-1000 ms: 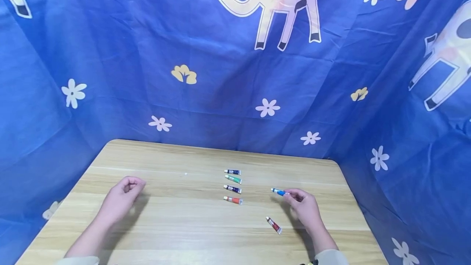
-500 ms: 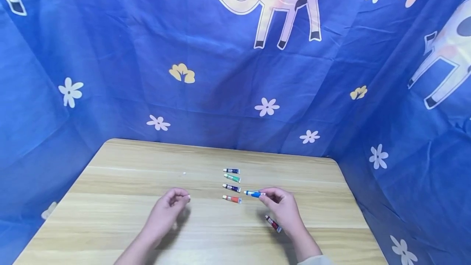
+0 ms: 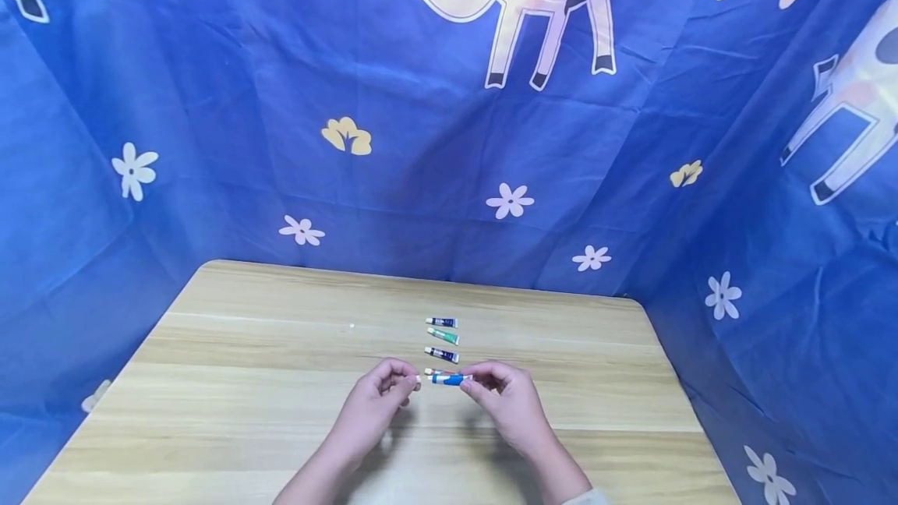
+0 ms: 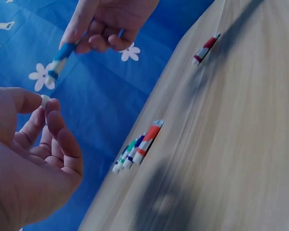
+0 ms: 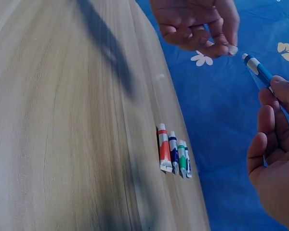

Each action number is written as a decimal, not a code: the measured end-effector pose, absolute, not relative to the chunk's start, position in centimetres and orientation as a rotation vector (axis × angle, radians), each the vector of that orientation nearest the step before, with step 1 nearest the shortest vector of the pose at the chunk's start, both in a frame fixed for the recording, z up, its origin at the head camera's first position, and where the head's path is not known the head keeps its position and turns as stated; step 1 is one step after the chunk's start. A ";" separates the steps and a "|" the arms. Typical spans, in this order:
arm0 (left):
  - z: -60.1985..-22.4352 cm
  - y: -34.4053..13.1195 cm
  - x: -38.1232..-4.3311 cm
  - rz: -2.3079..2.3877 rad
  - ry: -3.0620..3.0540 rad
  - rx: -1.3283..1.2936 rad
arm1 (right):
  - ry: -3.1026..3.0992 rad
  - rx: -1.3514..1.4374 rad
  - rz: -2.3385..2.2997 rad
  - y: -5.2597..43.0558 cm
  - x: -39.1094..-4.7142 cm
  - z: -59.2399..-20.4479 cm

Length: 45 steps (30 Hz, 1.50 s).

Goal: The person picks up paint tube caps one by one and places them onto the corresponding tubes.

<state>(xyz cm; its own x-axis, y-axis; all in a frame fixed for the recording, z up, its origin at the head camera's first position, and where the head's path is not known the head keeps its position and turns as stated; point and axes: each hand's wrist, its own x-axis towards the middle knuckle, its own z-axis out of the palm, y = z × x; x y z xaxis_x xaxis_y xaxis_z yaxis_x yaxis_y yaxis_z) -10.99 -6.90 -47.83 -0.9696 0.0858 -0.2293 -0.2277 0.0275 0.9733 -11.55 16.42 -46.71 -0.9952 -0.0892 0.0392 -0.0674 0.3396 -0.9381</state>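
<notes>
My right hand (image 3: 508,405) pinches a blue paint tube (image 3: 449,379) by its tail end between thumb and fingers, its nozzle facing left. Opposite it, my left hand (image 3: 377,405) pinches a small white cap (image 4: 45,100) between thumb and fingertip. A short gap separates the cap from the tube's nozzle in both wrist views. Under the held tube, an orange paint tube (image 5: 164,148) lies on the table, largely covered in the head view. Behind it lie a purple-blue tube (image 3: 442,354), a green tube (image 3: 443,335) and a dark blue tube (image 3: 442,323), in a column.
A red paint tube (image 4: 205,49) lies apart on the wooden table (image 3: 245,380), hidden behind my right arm in the head view. A tiny white speck (image 3: 351,326) sits left of the column. Blue patterned cloth (image 3: 421,139) hangs around the table's back and sides.
My right hand has carried the blue paint tube leftward, over the orange one. My left hand has moved right with the white cap, so both hands now nearly meet.
</notes>
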 end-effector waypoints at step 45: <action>-47.7 -7.4 -10.8 1.976 2.068 -0.114 | 1.994 0.182 -2.035 15.5 -10.8 -48.1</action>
